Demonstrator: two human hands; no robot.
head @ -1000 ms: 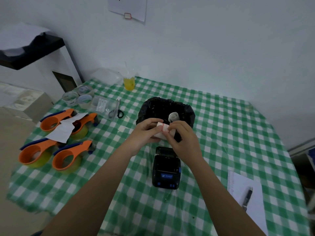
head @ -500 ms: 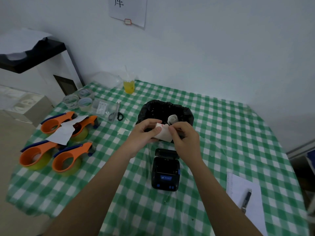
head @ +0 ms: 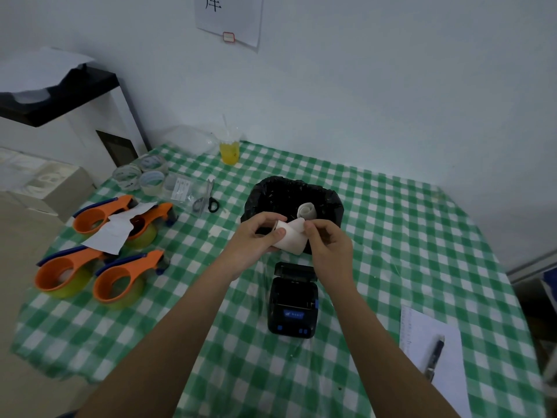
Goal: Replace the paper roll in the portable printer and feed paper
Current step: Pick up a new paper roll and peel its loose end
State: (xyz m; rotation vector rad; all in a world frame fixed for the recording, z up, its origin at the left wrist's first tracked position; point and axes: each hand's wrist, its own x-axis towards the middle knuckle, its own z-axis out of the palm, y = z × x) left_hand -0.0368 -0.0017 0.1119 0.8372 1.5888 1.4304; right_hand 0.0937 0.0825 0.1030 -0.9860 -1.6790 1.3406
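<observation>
A white paper roll (head: 290,238) hangs in the air above the black portable printer (head: 293,301), which sits on the green checked tablecloth with its lid open. My left hand (head: 256,239) grips the roll by its left end. My right hand (head: 328,245) pinches the loose leading edge of the paper at the roll's upper right. Behind my hands stands a bin lined with a black bag (head: 271,197), and a curled piece of paper (head: 306,211) lies in it.
Several orange tape dispensers (head: 116,280) and a white sheet lie at the left. Scissors (head: 207,200), clear tape rolls (head: 152,179) and a cup of yellow drink (head: 229,150) stand at the back. A notepad (head: 422,333) with a pen (head: 435,357) lies at the right.
My right hand has peeled the paper's free end off the roll, so a wider flap shows. Both hands stayed above the printer; the camera tilted slightly.
</observation>
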